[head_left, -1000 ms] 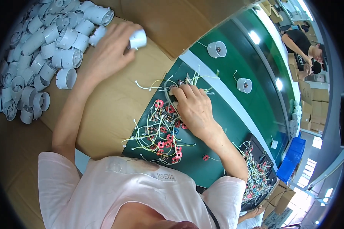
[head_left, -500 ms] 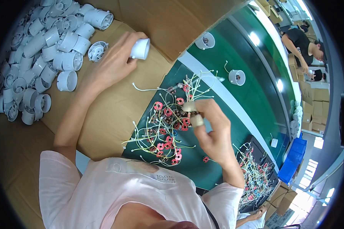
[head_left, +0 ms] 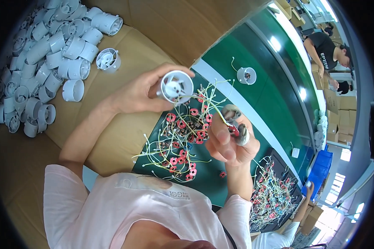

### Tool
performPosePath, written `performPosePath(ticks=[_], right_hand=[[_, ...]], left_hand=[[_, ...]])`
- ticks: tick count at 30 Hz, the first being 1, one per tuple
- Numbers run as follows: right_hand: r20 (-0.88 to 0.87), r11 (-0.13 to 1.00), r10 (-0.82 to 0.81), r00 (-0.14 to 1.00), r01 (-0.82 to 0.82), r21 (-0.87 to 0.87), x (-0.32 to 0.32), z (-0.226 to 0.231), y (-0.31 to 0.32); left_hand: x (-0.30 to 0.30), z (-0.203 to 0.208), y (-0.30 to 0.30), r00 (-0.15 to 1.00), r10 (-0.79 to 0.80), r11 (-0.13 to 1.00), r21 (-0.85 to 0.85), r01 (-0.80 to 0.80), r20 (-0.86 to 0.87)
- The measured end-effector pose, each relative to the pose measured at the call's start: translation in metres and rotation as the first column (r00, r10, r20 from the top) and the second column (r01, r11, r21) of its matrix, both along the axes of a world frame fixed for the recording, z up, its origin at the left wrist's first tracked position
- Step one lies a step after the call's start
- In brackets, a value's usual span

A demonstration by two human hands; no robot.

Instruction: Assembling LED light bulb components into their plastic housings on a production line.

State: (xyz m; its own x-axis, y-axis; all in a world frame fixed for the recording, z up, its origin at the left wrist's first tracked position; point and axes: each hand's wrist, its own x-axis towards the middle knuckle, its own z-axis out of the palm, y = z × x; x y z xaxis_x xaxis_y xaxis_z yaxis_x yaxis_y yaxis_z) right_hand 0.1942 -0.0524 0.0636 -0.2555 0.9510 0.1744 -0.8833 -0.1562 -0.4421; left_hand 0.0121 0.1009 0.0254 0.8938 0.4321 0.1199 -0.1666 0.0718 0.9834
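Observation:
My left hand is closed around a white round fan housing, its open end with inner vanes turned up toward me. Between the fingertips of my right hand, some of them wearing finger covers, is a small motor stator with a red face. Its pale wires reach left to the mouth of the housing; whether their ends go inside I cannot tell. Below both hands lies a loose heap of red-faced stators with tangled pale leads on the green surface.
A cardboard box at left holds many white housings. One lone housing lies apart from that pile. On the green conveyor stands a housing with a wire. A black tray of wired stators is at right. Co-workers are beyond.
My left hand has lifted a housing from the box, brought it right and turned its opening up. My right hand has raised a stator from the heap. Housings on the conveyor have shifted.

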Motion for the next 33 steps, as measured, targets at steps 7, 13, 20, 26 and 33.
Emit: performPosePath(ticks=[7, 13, 20, 26, 33], right_hand=[[-0.07, 0.998, -0.044, 0.997, 0.041, -0.042, -0.01, -0.016, 0.009], [-0.055, 0.996, -0.071, 0.996, 0.069, -0.049, -0.011, -0.034, 0.01], [-0.049, 0.994, -0.074, 0.996, 0.07, -0.082, -0.016, -0.046, 0.013], [-0.022, 0.991, -0.06, 0.998, 0.056, -0.124, -0.019, -0.057, 0.014], [-0.105, 0.981, -0.017, 0.994, -0.004, -0.194, -0.03, -0.063, 0.001]], left_hand=[[0.012, -0.004, -0.015, 0.959, 0.281, 0.928, 0.263, -0.262, -0.034], [0.009, 0.005, -0.02, 0.957, 0.29, 0.94, 0.188, -0.286, 0.009], [0.018, -0.011, -0.017, 0.931, 0.333, 0.861, 0.353, -0.365, 0.149], [0.018, -0.016, -0.017, 0.936, 0.319, 0.896, 0.275, -0.348, 0.146], [0.011, -0.009, -0.013, 0.932, 0.352, 0.876, 0.322, -0.36, 0.086]])
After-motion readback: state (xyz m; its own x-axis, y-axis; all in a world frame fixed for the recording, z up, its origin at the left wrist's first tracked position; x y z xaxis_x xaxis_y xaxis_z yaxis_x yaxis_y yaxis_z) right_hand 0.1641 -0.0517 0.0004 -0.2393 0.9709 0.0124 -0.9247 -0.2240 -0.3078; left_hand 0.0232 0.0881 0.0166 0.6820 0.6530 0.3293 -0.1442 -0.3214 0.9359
